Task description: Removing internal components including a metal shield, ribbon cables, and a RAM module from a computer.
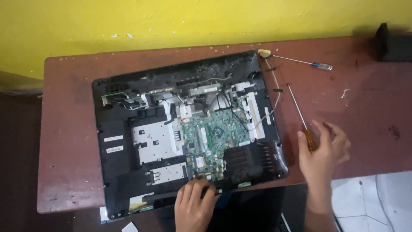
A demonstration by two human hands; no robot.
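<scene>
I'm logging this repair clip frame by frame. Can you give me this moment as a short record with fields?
Setting: reddish-brown table against a yellow wall
Main item: opened black computer chassis lying flat, green circuit board exposed
Left hand: left hand rests on the chassis's near edge, fingers by the board
Right hand: right hand grips a long screwdriver by its amber handle, right of the chassis
Other tool: second screwdriver with a clear handle lies near the table's far edge
Other: dark object at the far right corner
</scene>
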